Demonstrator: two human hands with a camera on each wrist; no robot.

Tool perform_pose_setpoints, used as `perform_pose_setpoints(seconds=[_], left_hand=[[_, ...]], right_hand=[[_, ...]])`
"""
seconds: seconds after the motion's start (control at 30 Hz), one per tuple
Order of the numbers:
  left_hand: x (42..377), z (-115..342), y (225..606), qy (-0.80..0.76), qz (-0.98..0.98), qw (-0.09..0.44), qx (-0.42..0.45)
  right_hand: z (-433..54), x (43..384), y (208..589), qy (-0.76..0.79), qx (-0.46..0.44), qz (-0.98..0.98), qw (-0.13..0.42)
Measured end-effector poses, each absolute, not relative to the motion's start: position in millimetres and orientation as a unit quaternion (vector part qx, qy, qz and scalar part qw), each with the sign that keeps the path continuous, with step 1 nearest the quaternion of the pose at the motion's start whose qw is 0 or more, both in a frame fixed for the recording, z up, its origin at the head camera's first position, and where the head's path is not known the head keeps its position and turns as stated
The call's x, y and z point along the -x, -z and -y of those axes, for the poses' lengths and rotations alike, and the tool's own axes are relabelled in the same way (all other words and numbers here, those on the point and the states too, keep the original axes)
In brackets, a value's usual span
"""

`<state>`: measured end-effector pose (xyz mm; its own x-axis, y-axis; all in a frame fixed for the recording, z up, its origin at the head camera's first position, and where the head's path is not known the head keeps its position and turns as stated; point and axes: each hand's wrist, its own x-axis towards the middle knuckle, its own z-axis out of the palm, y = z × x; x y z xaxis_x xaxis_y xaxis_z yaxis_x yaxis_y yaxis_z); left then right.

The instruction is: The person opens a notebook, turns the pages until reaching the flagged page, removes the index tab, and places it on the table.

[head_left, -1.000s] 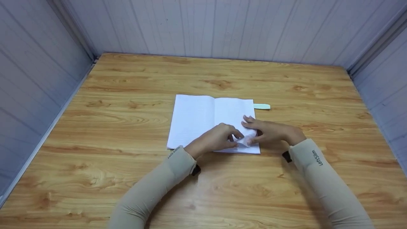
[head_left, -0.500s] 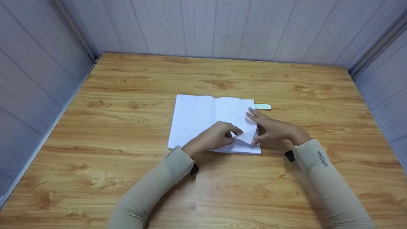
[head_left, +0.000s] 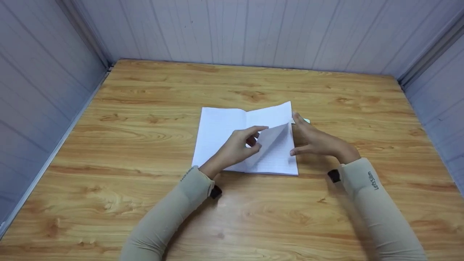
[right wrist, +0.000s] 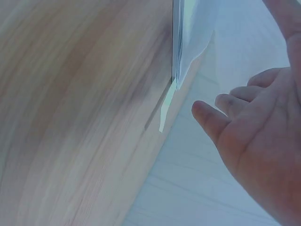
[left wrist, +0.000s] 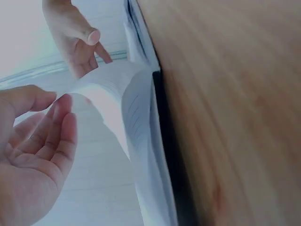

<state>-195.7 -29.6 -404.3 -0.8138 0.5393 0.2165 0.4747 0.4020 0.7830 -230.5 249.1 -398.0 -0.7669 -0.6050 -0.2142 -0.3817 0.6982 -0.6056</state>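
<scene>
An open notebook [head_left: 219, 134] with white ruled pages lies on the wooden table. My left hand [head_left: 237, 145] pinches the lower corner of a right-hand page [head_left: 271, 140] between thumb and fingers. That page is lifted and curls over toward the left; the left wrist view shows its bend [left wrist: 110, 87] rising from the book. At the notebook's right edge, my right hand [head_left: 319, 143] has its fingers spread and its thumb tip by the page edge. In the right wrist view no object lies in the right hand [right wrist: 263, 127]. A pale green strip [right wrist: 166, 107] sticks out from the notebook's right side.
The wood-grain table [head_left: 145, 203] extends around the notebook on all sides. White panel walls [head_left: 232, 32] stand behind the table and to its left and right. Both forearms wear beige sleeves [head_left: 377, 203], with a dark piece at each wrist.
My left hand has moved up and leftward, lifting the page corner and turning it over from the right. The right hand has shifted right, off the page to the notebook's edge.
</scene>
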Motion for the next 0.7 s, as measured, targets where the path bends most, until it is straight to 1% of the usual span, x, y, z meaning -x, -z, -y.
perform_pose_setpoints(seconds=[0.17,0.33,0.43,0.7], left_hand=[[198.1,40.3,398.8,-0.498,-0.825,0.005,-0.268],[200.4,52.7,393.5,-0.530,-0.810,-0.017,-0.252],[201.6,60.6,391.1,-0.549,-0.798,-0.024,-0.246],[202.9,76.0,387.7,-0.573,-0.790,-0.028,-0.217]], right_hand=[[-249.9,228.7,400.4,0.270,0.281,-0.895,0.216],[-248.5,226.8,405.9,0.246,0.286,-0.896,0.231],[-246.3,225.9,408.9,0.237,0.287,-0.897,0.240],[-241.9,221.2,411.5,0.222,0.280,-0.886,0.294]])
